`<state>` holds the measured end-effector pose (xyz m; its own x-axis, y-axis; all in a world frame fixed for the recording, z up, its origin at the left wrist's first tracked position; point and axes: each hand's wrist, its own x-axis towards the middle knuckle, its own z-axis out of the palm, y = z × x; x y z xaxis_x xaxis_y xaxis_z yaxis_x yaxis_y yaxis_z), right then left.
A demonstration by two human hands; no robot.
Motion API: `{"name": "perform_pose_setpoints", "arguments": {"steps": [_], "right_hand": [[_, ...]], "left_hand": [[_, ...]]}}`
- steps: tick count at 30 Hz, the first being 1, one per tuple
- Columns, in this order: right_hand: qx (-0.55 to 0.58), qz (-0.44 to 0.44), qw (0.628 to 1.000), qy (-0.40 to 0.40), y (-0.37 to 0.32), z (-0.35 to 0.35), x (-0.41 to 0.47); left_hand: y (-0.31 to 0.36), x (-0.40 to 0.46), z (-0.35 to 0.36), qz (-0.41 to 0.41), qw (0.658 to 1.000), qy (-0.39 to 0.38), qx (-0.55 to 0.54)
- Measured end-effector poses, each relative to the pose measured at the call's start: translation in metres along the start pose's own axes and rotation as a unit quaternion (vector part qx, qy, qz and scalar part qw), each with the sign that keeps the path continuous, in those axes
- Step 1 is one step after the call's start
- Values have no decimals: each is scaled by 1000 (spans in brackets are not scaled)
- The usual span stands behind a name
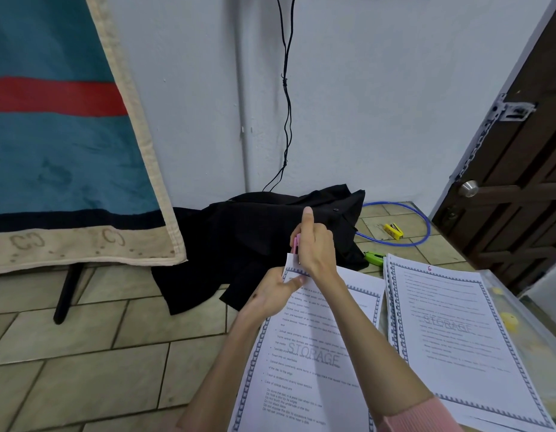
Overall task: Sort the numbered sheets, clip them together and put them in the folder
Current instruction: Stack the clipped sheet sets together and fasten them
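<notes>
My right hand (314, 244) is squeezing a pink clip (296, 244) over the sheets' (304, 353) far corner (jaws hidden, probably open); my left hand (276, 291) is pinching that corner.

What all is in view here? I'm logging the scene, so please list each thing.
Sheet stack in hand: one, white, blue border, centre floor.
Second sheet stack: one, white, marked 6, to the right.
Pink clip: one, at the held stack's top corner.
Green clip: one, beside the black cloth.
Yellow clip: one, inside the blue loop.
Black cloth: one, on the floor.
Blue loop: one, far right.
Left hand: holds the stack's corner.
Right hand: grip on the pink clip.
</notes>
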<state>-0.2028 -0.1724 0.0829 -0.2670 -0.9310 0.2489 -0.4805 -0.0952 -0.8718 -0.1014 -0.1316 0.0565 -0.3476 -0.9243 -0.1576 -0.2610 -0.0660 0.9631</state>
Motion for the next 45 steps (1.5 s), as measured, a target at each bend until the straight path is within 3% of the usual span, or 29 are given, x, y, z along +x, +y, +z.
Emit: {"name": "perform_pose_setpoints", "arguments": {"steps": [20,36,39,41,45], "right_hand": [[5,-12,1000,23,-5,15,-5],[108,-28,993,33,7,16,-12],[70,59,996,-22,1,6,-5],[130,150,980,-7,0,-4,7],[307,332,892,8,24,-38,34]], "left_hand": [[4,-4,2,-42,999,2,23],[-5,2,15,-51,997,24,52],[-7,4,11,-50,998,16,28],[-9,5,7,-57,998,7,1],[-12,8,-2,-69,997,-6,-38]]}}
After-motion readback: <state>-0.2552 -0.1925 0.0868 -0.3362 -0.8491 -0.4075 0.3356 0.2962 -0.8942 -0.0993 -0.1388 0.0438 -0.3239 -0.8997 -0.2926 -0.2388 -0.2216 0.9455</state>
